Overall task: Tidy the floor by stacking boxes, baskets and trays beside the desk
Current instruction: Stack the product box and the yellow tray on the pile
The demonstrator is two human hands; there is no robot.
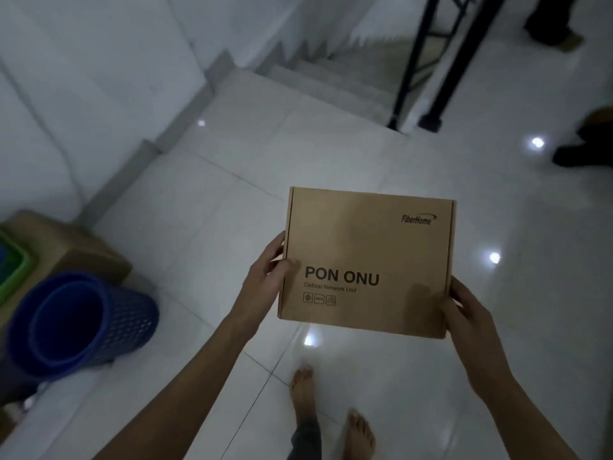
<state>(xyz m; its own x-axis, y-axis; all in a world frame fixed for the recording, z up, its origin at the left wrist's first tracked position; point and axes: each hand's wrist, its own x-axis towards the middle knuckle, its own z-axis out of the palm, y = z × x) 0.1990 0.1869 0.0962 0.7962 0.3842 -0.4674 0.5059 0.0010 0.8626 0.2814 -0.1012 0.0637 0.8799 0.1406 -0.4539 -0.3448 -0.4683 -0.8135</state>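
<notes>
I hold a flat brown cardboard box (366, 257), printed "PON ONU", level in front of me above the white tiled floor. My left hand (267, 272) grips its left edge, thumb on the lid. Gripping the right edge near the lower corner is my right hand (464, 310). At the left edge of view a blue perforated basket (86, 318) lies on its side, its mouth facing me. Behind it stands a brown cardboard box (79, 242) with a green tray (15, 263) on top.
A staircase (331, 78) descends at the top centre, beside black metal posts (447, 61). A white wall runs along the left. Another person's dark shoes (577, 151) stand at the right edge. My bare feet (331, 416) are on the glossy tiles below the box.
</notes>
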